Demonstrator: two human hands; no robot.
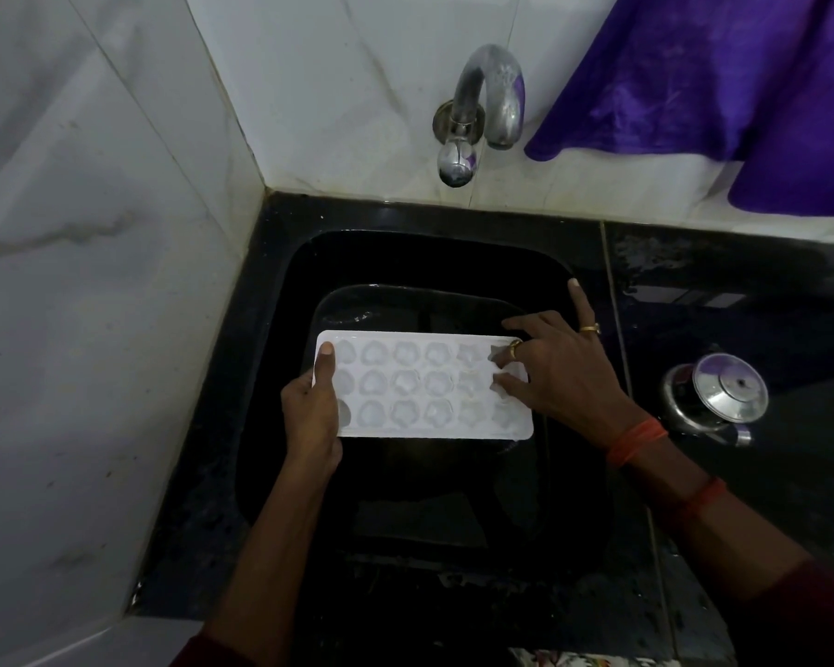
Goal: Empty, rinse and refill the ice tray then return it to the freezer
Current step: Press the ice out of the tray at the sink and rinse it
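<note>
Over the black sink (280, 358), below the tap (489, 103), the left hand (311, 416) grips the white ice tray (420, 387) by its end — the right hand (559, 373) spreads open, fingertips seemingly pressing the opposite end's cups.

Left hand (311, 416) clamps closed, thumb on top; right hand (557, 365) spreads, perhaps 2 fingertips (499, 377) pressing down.

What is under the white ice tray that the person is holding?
Under the ice tray is the black sink, with a dark basin or pan directly beneath. What lies inside it below the tray is covered. The left hand grips its left edge.
</note>
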